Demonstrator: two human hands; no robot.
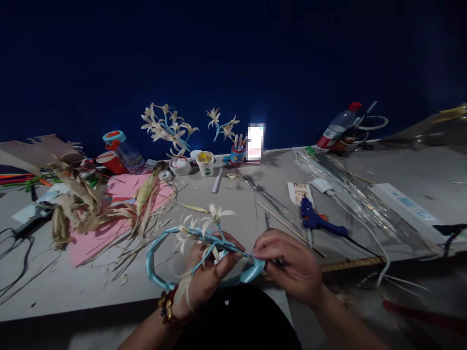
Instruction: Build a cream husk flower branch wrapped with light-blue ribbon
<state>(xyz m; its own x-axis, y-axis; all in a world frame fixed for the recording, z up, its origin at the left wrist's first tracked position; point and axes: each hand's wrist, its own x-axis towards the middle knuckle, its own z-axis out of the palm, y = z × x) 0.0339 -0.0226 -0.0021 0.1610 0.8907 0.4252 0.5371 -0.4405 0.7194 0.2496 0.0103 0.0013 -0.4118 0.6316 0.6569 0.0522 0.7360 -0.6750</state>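
Observation:
A hoop wrapped in shiny light-blue ribbon (150,262) is held low over the near edge of the table. Pale flowers with narrow petals (215,214), on blue-wrapped stems, lie along its upper side. My left hand (207,272) is closed round the stems and the hoop, wearing a beaded bracelet (166,308). At the hoop's right end, my right hand (288,265) pinches the blue ribbon between thumb and fingers. The fingertips partly hide where stem and ribbon meet.
Dried corn husks (83,204) lie on pink paper (87,243) at left. A blue glue gun (321,221), clear-wrapped wires (350,194) and a power strip (404,209) lie at right. Finished flower sprays (166,124), cups (205,165), a bottle (337,129) and a lit screen (255,141) stand behind.

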